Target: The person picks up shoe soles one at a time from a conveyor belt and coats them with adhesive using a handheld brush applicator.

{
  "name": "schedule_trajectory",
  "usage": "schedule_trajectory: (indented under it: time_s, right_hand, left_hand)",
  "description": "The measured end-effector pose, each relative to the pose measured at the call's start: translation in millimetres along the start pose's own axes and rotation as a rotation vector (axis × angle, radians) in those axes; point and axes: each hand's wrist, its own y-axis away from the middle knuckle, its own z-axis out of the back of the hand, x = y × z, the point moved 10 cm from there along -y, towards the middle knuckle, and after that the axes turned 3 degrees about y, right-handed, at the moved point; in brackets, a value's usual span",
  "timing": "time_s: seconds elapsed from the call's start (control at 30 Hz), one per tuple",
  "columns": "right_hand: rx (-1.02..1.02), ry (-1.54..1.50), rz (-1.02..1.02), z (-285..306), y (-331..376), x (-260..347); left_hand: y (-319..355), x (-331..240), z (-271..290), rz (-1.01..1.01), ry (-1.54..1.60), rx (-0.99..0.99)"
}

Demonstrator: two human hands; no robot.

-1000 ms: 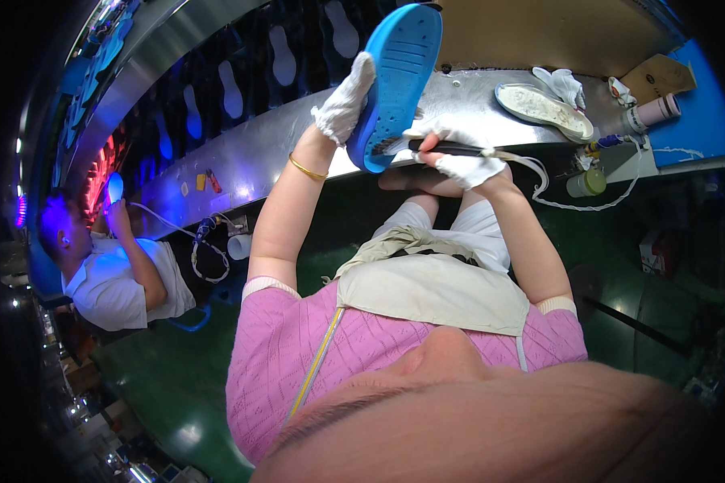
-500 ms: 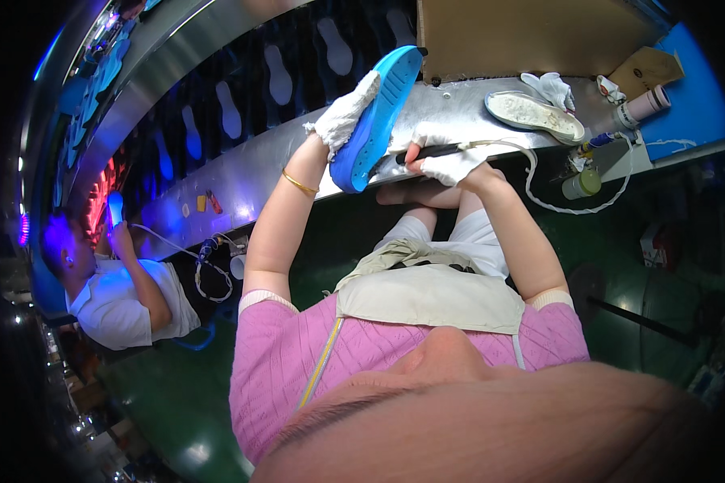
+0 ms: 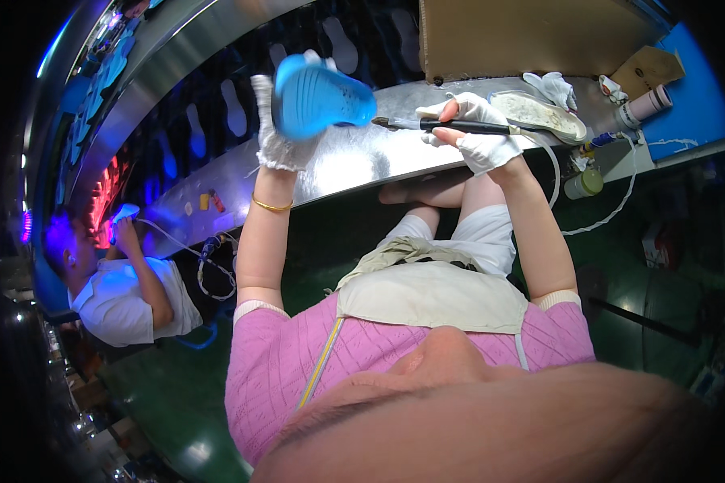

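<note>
A blue shoe sole (image 3: 321, 101) is tilted up above the metal bench, held in my left hand (image 3: 278, 149), which wears a white glove. Part of that hand is hidden behind the sole. My right hand (image 3: 479, 137), in a white glove with bare fingertips, grips a black-handled brush (image 3: 408, 124). A pale hose (image 3: 554, 165) runs off from the handle's far end. The bristles point left and come close to the sole's right end; whether they touch it I cannot tell.
Behind my right hand a pale sole-shaped tray (image 3: 532, 109) lies on the metal bench (image 3: 354, 165), near a crumpled white glove (image 3: 552, 88). Flat soles (image 3: 234, 109) lie on the dark conveyor behind. A co-worker (image 3: 129, 294) sits at left. Cardboard (image 3: 532, 36) stands at the back.
My left hand has moved left and turned the sole, from upright and slanted to lying more sideways. My right hand has risen a little, and the brush now points left with its bristles showing.
</note>
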Motion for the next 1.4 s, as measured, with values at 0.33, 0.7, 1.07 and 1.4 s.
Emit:
schedule_trajectory:
  time_s: [0.33,0.7,1.07,1.4]
  right_hand:
    - [-0.215,0.026,0.113,5.3,3.7,-34.1]
    - [-0.159,-0.059,0.139,-14.6,27.5,-18.7]
    - [-0.208,0.257,0.258,-32.1,37.4,-12.8]
    - [-0.079,0.221,0.098,-21.6,33.4,-12.1]
  left_hand:
    - [47.8,139.0,6.8,0.294,0.487,0.085]
    - [30.3,160.9,1.6,0.168,0.254,-0.031]
    - [15.2,136.3,9.3,0.063,0.238,-0.153]
    - [14.3,109.0,-16.7,0.046,0.520,0.126]
